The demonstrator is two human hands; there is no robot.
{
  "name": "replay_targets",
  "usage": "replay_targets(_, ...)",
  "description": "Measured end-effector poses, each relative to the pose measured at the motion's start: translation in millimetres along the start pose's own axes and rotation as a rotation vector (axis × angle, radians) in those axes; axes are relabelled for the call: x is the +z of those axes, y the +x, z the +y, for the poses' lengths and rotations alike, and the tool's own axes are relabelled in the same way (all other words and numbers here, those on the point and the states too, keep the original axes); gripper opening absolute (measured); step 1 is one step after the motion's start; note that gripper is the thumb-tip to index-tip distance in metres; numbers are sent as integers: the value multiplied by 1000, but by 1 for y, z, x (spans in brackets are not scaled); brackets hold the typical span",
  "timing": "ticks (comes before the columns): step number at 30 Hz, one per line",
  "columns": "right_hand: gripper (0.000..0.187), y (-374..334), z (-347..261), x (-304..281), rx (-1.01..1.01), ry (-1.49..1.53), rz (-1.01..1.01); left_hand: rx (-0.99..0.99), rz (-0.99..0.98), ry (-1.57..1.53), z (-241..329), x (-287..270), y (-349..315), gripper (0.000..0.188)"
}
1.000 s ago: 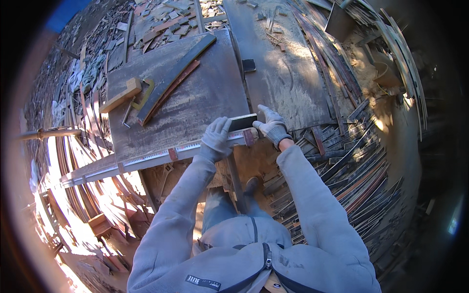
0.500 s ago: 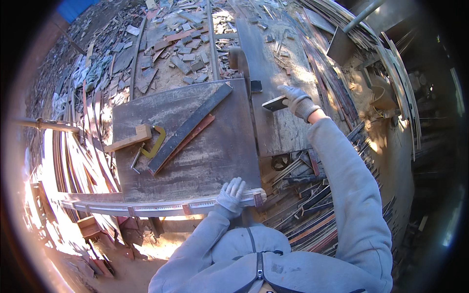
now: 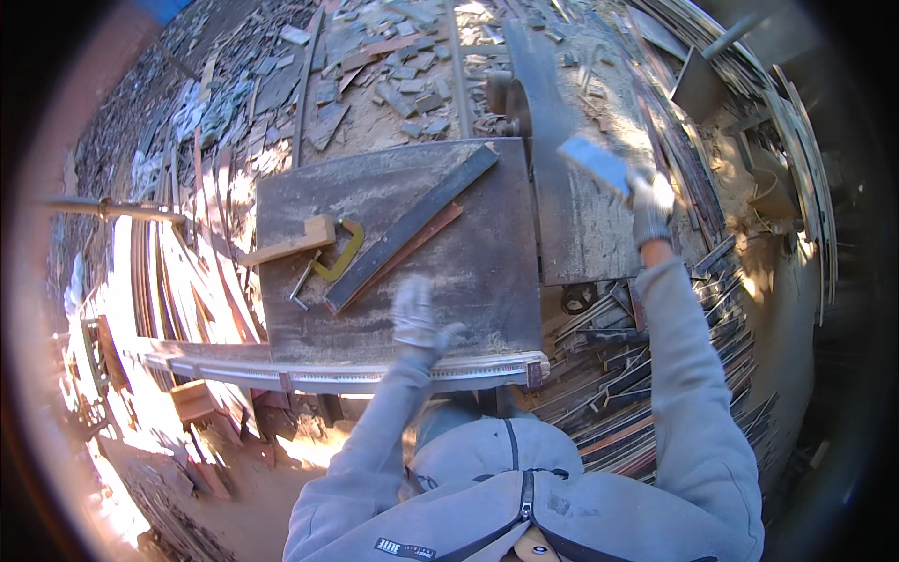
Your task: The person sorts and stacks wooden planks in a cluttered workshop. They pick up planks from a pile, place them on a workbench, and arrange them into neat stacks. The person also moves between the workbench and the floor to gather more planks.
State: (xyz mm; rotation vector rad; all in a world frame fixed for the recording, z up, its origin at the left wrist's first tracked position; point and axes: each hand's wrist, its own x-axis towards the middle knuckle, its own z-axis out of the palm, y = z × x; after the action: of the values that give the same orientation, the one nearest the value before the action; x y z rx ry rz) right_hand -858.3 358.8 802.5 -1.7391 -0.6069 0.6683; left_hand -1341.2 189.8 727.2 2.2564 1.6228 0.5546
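Observation:
My left hand (image 3: 415,317), in a pale glove, hovers over the near part of the saw table (image 3: 478,309) with fingers stretched and thumb apart, holding nothing. In my gloved right hand (image 3: 653,208) is a short flat board (image 3: 596,165), raised over the table's right part and smeared by motion. A round saw blade (image 3: 515,105) stands at the table's slot, left of this board. Left of centre lies a long dark bar (image 3: 417,225) along a reddish wood strip (image 3: 412,250). Beside them are a yellow-green C-clamp (image 3: 351,248) and a light wood block (image 3: 319,229) on a wooden strip (image 3: 286,249).
A rail with a measuring scale (image 3: 403,378) edges the table's near side. Small offcuts (image 3: 403,98) litter the ground beyond. Long strips lie in piles at the left (image 3: 178,281) and right (image 3: 688,178); a handwheel (image 3: 576,300) shows below the table.
My left hand has left the near rail and moved forward over the table. My right hand has lifted and turned the board. The whole view has shifted, so the table appears farther right.

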Motion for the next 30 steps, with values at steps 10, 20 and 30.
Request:
replay_targets(10, 22, -416, 169, -269, 980, 274, -99, -154, -212, 318, -186, -11, 122, 59)
replay_targets(20, 38, -414, -35, -650, 318, -1119, 834, 12, -221, -726, -146, -13, 215, 55)
replay_targets(30, 99, -163, -11, -121, -745, -1266, -458, 387, -663, -298, 70, -81, 246, 60)
